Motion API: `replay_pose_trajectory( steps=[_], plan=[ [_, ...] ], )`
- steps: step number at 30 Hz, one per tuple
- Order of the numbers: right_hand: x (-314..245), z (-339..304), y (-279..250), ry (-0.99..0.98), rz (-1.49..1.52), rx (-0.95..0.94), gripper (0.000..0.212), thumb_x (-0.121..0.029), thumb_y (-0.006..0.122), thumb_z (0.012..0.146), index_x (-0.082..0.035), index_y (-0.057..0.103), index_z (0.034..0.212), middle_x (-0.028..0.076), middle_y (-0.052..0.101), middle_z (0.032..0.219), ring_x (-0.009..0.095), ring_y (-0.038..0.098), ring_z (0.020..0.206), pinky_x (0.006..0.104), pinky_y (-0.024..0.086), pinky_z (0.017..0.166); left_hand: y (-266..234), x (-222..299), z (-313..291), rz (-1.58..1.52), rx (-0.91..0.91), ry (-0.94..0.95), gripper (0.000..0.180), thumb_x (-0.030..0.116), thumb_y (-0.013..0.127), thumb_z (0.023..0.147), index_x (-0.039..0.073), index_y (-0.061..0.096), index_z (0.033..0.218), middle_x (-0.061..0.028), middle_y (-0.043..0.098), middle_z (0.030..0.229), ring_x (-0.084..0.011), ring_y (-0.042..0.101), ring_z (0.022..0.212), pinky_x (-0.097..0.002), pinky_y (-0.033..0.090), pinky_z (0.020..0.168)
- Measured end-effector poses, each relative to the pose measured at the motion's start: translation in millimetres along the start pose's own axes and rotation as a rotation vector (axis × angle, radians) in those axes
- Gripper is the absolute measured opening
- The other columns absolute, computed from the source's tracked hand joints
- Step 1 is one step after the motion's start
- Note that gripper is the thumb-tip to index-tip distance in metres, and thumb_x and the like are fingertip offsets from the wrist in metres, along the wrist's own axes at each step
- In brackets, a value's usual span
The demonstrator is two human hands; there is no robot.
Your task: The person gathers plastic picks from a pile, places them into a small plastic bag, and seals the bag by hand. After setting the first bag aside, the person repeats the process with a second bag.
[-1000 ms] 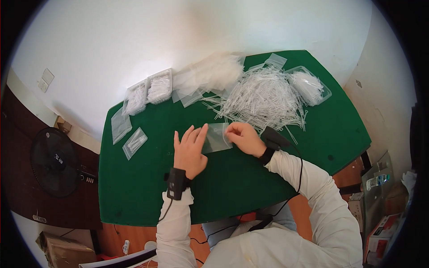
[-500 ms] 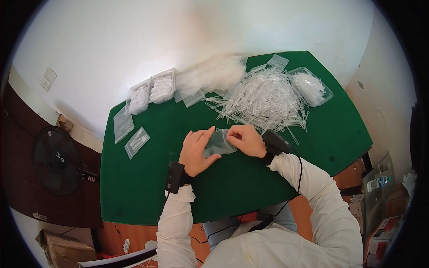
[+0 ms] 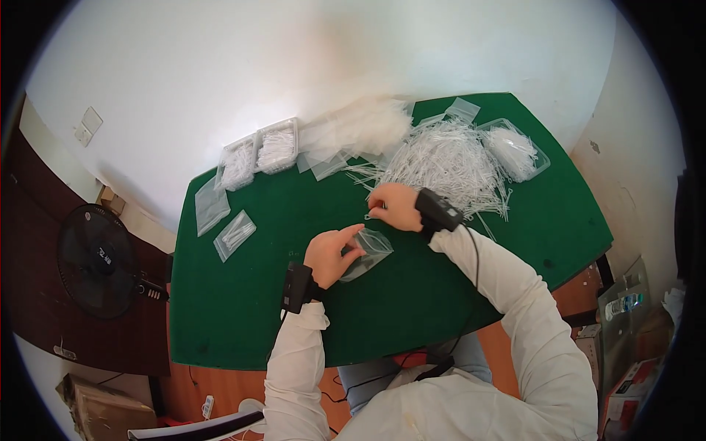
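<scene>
My left hand (image 3: 332,253) pinches the edge of a clear zip bag (image 3: 371,253) between thumb and fingers; the bag's mouth gapes a little and it lies tilted over the green table. Farther off and to the right, my right hand (image 3: 396,207) has its fingertips pressed together. Right by those fingertips shows the small looped end of a thin clear plastic stick (image 3: 368,216); whether they grip it is hidden. Beyond the right hand spreads a big heap of similar sticks (image 3: 448,158).
A filled zip bag (image 3: 235,235) and a flat one (image 3: 212,208) lie at the left. Clear trays of small white pieces (image 3: 277,149) stand behind them, beside a stack of bags (image 3: 360,128). Another tray (image 3: 512,154) adjoins the heap. A black fan (image 3: 95,257) stands left of the table.
My right hand has let go of the bag and moved away toward the heap, its fingertips at the looped stick. My left hand has closed from spread fingers to a pinch on the bag.
</scene>
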State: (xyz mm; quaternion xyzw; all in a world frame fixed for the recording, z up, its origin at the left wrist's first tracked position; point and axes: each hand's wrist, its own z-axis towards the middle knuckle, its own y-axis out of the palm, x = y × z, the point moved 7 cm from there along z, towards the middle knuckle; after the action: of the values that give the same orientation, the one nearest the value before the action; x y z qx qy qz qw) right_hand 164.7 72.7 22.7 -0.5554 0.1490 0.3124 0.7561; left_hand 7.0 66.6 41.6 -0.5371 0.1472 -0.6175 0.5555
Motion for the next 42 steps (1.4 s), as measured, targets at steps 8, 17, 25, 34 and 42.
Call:
replay_pose_trajectory(
  steps=[8, 17, 25, 34, 42],
  plan=[
    [14, 16, 35, 0.369, -0.201, -0.473, 0.019, -0.022, 0.069, 0.072, -0.005, 0.063, 0.078, 0.013, 0.063, 0.078, 0.027, 0.061, 0.076, 0.0361, 0.047, 0.066, -7, -6, -4, -0.019, 0.039, -0.006, 0.048, 0.008, 0.071, 0.070, 0.005, 0.057, 0.116, -0.0073, 0.064, 0.077, -0.0218, 0.062, 0.068, -0.0308, 0.048, 0.063],
    [23, 10, 33, 0.277, -0.102, -0.336, 0.020, -0.020, 0.068, 0.073, -0.003, 0.062, 0.080, 0.012, 0.062, 0.072, 0.030, 0.060, 0.068, 0.0382, 0.047, 0.064, 2, -6, -2, -0.078, -0.052, -0.074, 0.052, 0.006, 0.071, 0.071, 0.005, 0.054, 0.119, -0.0064, 0.065, 0.076, -0.0192, 0.062, 0.067, -0.0291, 0.048, 0.063],
    [-11, -25, -30, 0.096, 0.496, 0.266, 0.019, -0.006, 0.062, 0.079, -0.002, 0.059, 0.097, 0.009, 0.064, 0.080, 0.018, 0.060, 0.060, 0.0303, 0.046, 0.052, -3, -10, -4, -0.193, -0.015, -0.163, 0.052, 0.003, 0.070, 0.072, 0.003, 0.053, 0.120, -0.0050, 0.064, 0.075, -0.0146, 0.061, 0.066, -0.0264, 0.048, 0.064],
    [-23, -56, -40, 0.138, 1.018, 0.489, 0.015, -0.002, 0.056, 0.086, 0.001, 0.061, 0.099, 0.008, 0.065, 0.084, 0.011, 0.062, 0.070, 0.0227, 0.049, 0.061, -3, -12, -4, -0.287, -0.005, -0.204, 0.048, 0.001, 0.070, 0.072, 0.003, 0.055, 0.118, -0.0039, 0.065, 0.075, -0.0105, 0.061, 0.068, -0.0244, 0.048, 0.065],
    [-31, -58, -5, 0.160, 0.867, 0.353, 0.009, 0.000, 0.062, 0.081, 0.002, 0.064, 0.090, 0.004, 0.064, 0.080, 0.009, 0.060, 0.067, 0.0197, 0.047, 0.062, 3, -8, -2, -0.403, 0.076, -0.201, 0.034, 0.004, 0.069, 0.077, 0.001, 0.058, 0.109, -0.0011, 0.062, 0.078, -0.0083, 0.058, 0.070, -0.0229, 0.046, 0.066]
  ],
)
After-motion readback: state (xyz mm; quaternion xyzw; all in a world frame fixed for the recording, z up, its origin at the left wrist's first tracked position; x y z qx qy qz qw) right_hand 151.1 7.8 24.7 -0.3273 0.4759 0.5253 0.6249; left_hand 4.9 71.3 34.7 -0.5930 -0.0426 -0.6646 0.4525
